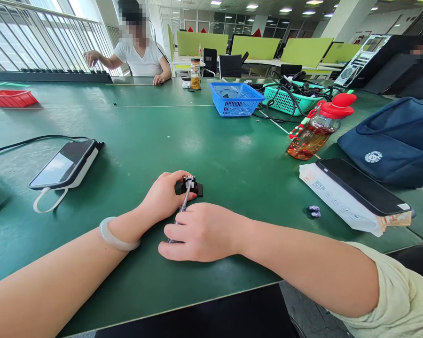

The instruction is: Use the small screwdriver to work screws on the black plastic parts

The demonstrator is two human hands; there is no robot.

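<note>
Near the middle of the green table [137,159], my left hand [162,193] grips a small black part [197,189] with a light metal or white piece on top. My right hand [206,232] is closed around the clear handle of a screwdriver [186,199]. The thin metal shaft points away from me, and its tip meets the light piece on the black part. My left thumb and fingers hide much of the part's left side. A pale bangle [117,237] circles my left wrist.
To the left lies a phone-like device [61,164] with cables. A red-lidded bottle [319,126], a dark phone on a white box [348,197] and a blue bag [395,141] stand right. Blue [236,99] and green [285,101] baskets lie farther back. A person [141,58] sits opposite.
</note>
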